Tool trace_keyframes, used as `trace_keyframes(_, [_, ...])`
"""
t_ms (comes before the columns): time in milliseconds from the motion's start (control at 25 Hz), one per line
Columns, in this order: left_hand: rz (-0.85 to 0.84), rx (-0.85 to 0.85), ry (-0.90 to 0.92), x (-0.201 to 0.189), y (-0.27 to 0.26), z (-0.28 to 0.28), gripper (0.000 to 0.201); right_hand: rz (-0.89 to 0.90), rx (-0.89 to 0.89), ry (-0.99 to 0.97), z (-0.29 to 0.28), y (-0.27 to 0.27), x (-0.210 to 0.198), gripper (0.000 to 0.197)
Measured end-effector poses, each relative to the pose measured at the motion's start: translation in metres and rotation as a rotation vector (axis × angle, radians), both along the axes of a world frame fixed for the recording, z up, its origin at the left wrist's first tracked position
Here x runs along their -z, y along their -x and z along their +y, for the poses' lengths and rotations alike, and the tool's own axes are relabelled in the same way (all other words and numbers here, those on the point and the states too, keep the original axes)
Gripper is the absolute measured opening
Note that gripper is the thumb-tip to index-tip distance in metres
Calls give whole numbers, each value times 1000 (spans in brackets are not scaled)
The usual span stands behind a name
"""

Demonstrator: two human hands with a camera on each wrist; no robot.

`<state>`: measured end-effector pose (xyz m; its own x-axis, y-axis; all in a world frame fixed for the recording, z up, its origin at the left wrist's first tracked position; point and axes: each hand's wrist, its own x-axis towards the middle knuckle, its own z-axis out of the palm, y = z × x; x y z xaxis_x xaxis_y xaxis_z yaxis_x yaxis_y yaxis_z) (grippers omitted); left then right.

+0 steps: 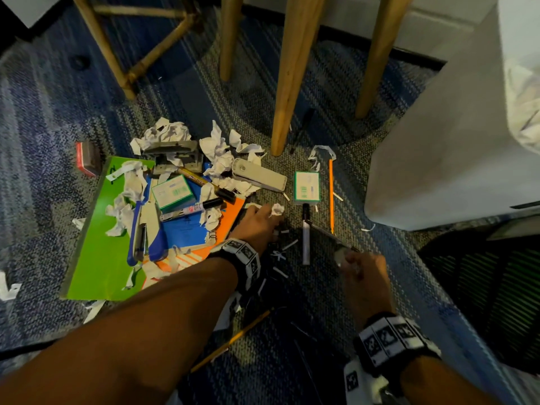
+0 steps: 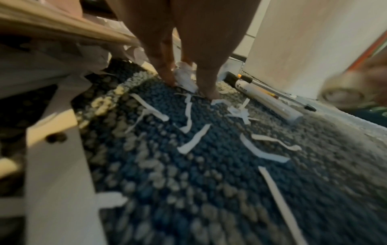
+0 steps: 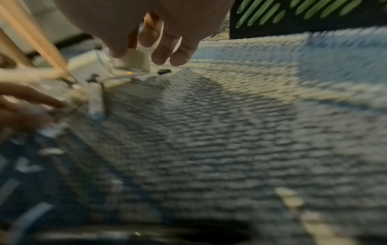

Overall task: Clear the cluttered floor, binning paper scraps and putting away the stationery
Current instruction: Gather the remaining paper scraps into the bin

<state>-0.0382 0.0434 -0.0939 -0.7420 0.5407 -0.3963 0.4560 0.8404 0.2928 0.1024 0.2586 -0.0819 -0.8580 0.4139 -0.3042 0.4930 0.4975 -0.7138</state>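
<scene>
Head view: left hand (image 1: 258, 226) pinches paper scrap (image 1: 277, 209).

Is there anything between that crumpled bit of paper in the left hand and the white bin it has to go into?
On the carpet between the crumpled paper held by the left hand and the white bin lie a white marker, a green-edged box and an orange pencil. All lie flat, so lifting the paper over them should clear the way.

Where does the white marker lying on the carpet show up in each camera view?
Head: white marker at centre, between the hands.
Left wrist: upper right, past the fingers.
Right wrist: probably the blurred white stick at left.
Shared landmark: the thin pen beside it.
</scene>
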Motion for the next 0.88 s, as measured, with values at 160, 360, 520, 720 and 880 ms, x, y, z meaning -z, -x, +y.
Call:
trace_keyframes(160, [-26, 62, -122, -5, -6, -5, 20, -187, -312, -195, 18, -21, 10, 19])
trace_keyframes(360, [-157, 72, 61, -16, -25, -10, 41, -108, -110, -257, 43, 22, 1, 23])
trace_keyframes(520, [28, -14, 13, -21, -37, -25, 65, -153, -236, -478, 59, 68, 9, 41])
trace_keyframes(720, [-86, -107, 49, -14, -18, -22, 103, -395, -326, -568, 70, 81, 7, 16])
trace_keyframes(880, [-221, -74, 200, -16, -10, -1, 63, -509, -312, -614, 73, 84, 2, 17])
